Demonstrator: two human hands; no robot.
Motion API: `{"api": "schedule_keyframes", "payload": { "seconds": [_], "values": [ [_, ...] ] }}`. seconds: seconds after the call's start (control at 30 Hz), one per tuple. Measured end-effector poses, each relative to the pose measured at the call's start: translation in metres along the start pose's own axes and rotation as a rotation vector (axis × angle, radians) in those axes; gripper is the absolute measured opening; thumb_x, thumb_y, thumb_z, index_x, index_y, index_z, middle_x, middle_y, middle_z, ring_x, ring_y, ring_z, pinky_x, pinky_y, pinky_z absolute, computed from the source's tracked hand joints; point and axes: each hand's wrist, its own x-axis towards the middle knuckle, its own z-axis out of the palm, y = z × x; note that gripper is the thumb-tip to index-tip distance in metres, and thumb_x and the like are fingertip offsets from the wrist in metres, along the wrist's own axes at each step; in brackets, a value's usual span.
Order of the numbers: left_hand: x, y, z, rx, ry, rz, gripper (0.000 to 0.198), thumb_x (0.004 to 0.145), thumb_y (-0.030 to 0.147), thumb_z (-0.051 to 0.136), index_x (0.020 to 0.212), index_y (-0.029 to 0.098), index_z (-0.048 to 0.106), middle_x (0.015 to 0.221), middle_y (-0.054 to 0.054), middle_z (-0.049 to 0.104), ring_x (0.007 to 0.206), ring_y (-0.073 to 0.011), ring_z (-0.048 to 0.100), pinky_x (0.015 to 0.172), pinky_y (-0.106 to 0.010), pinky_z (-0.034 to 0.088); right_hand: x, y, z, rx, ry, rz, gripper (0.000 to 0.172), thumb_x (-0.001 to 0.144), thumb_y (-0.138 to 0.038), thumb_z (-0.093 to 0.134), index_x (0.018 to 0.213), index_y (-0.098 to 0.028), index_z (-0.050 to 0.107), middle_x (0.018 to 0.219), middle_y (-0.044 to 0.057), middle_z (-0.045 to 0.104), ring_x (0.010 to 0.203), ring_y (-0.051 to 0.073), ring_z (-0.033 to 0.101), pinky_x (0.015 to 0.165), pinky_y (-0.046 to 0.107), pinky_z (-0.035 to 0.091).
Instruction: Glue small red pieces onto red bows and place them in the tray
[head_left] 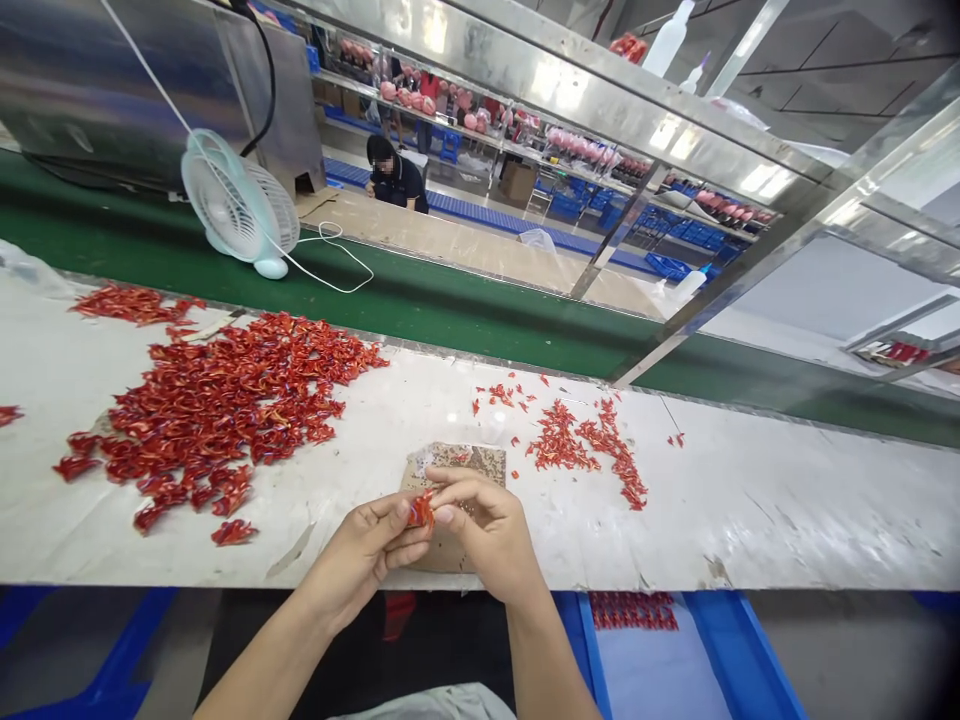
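Between the fingertips of my two hands is a small red piece with blue marks [421,511], too small to name by kind. My left hand [373,535] pinches it from the left. The thumb and fingers of my right hand [480,515] close at its right side; whether they hold a separate bit is hidden. Beneath both hands lies a worn brown board [457,558] with dark specks. A large heap of similar red pieces [247,385] covers the table to the left. Smaller red bits [562,437] are scattered to the right.
The white table [787,500] borders a green belt [465,325], where a small fan [244,205] with a white cord stands. A metal post [675,325] rises at the right. Below the front edge, a blue tray [739,650] holds rows of red pieces. Another person [397,180] sits beyond.
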Motion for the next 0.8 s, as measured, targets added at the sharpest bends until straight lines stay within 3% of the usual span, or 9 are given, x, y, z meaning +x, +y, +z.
{"api": "schedule_keyframes", "payload": {
  "seconds": [0.27, 0.6, 0.8],
  "values": [
    [0.001, -0.005, 0.003, -0.041, -0.054, -0.029, 0.038, 0.076, 0.036, 0.08, 0.106, 0.014, 0.072, 0.087, -0.008, 0.074, 0.073, -0.0134, 0.07, 0.071, -0.022, 0.062, -0.002, 0.004, 0.004, -0.042, -0.012, -0.034, 0.007, 0.087, -0.03, 0.072, 0.088, -0.026, 0.078, 0.101, 0.005, 0.076, 0.101, 0.023, 0.069, 0.094, 0.039, 0.052],
    [0.0, -0.006, 0.003, 0.004, -0.063, -0.039, 0.04, 0.07, 0.042, 0.084, 0.096, 0.013, 0.074, 0.081, -0.007, 0.071, 0.071, -0.0132, 0.069, 0.069, -0.022, 0.062, -0.007, 0.009, 0.006, -0.075, -0.02, -0.014, 0.007, 0.089, -0.029, 0.069, 0.087, -0.025, 0.075, 0.102, 0.005, 0.073, 0.1, 0.022, 0.066, 0.094, 0.038, 0.05],
    [0.001, -0.004, 0.002, 0.079, -0.048, -0.01, 0.04, 0.068, 0.042, 0.086, 0.091, 0.012, 0.073, 0.079, -0.005, 0.069, 0.071, -0.0135, 0.069, 0.066, -0.02, 0.061, -0.015, 0.024, 0.013, -0.03, 0.069, 0.079, 0.017, 0.089, -0.033, 0.068, 0.104, -0.025, 0.069, 0.104, 0.005, 0.07, 0.098, 0.021, 0.066, 0.089, 0.034, 0.051]
  ]
}}
